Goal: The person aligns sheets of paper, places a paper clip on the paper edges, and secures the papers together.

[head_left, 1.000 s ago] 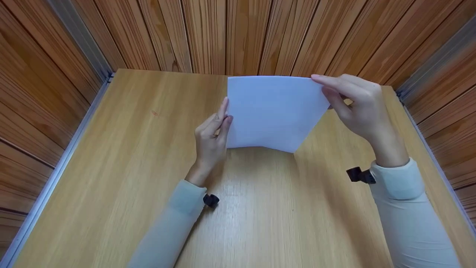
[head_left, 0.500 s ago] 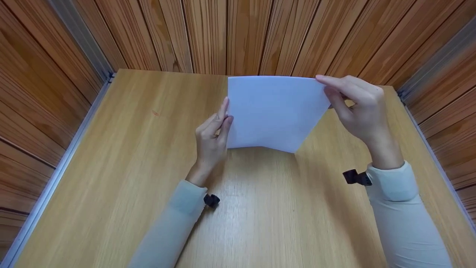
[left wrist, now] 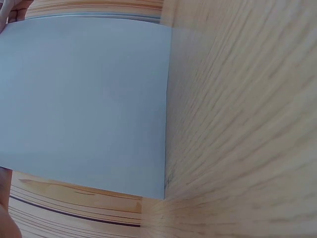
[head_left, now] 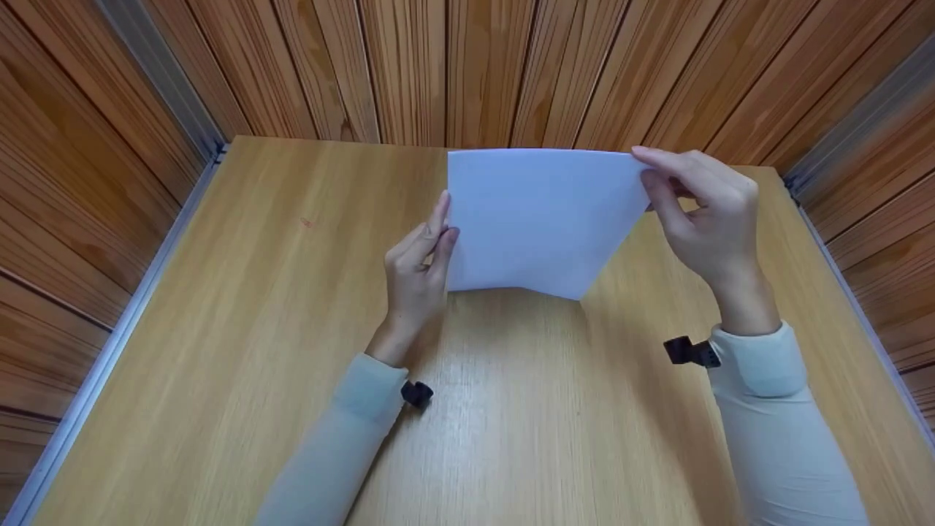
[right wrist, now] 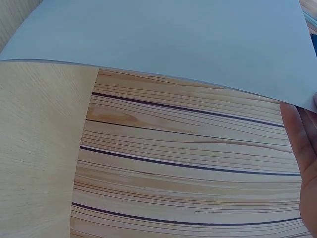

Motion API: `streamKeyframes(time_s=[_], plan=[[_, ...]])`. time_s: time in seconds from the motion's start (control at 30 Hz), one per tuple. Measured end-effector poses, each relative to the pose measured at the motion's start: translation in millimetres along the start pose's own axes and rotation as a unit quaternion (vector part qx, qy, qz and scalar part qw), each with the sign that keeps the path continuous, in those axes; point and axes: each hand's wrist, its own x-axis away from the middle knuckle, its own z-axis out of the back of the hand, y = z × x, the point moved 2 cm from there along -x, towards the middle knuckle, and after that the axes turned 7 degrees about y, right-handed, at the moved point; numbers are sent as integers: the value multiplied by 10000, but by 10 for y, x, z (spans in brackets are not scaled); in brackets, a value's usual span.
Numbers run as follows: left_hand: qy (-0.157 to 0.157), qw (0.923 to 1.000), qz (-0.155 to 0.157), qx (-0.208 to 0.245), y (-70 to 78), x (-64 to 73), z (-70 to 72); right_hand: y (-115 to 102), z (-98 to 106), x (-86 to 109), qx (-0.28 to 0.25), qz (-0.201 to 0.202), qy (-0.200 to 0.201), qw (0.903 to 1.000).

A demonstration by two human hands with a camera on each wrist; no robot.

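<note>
So at the near side you've got two pale sleeves [head_left: 789,453] reaching in over a wooden table [head_left: 497,446], each with a little black gadget [head_left: 692,352] at the cuff. A bit farther in, the left hand [head_left: 418,270] has its thumb and fingers nearly together, pinching the left edge of a white sheet of paper [head_left: 540,226]. The paper's tipped up over the middle of the far half of the table, lower edge a bit bowed; can't tell if it touches the wood. Over on the right, the right hand [head_left: 708,219] pinches the sheet's far right corner, thumb and fingertips close together. Off to the left there's a small reddish mark [head_left: 306,223] on the tabletop, and at the far end a wood-plank wall [head_left: 511,73].
</note>
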Motion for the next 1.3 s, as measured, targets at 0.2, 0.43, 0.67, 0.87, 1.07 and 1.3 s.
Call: streamKeyframes(time_s=[0.2, 0.43, 0.67, 0.87, 1.07, 1.3], plan=[[20, 10000, -2, 2, 12, -1, 1, 13, -12, 32, -18, -157, 148, 9998], [-24, 10000, 17, -15, 11, 0, -1, 29, -9, 66, -52, -346, 193, 9992], [30, 10000, 13, 31, 15, -3, -8, 28, -16, 110, -132, -516, 375, 9979], [48, 10000, 2, 81, 10, -5, -2, 28, -44, 150, -346, -643, 585, 9956], [72, 9999, -41, 74, 4, 1, 2, 25, -81, 186, -657, -774, 874, 9910], [26, 9999, -10, 166, 15, 7, 2, -8, -106, 230, -647, -877, 1098, 9880]])
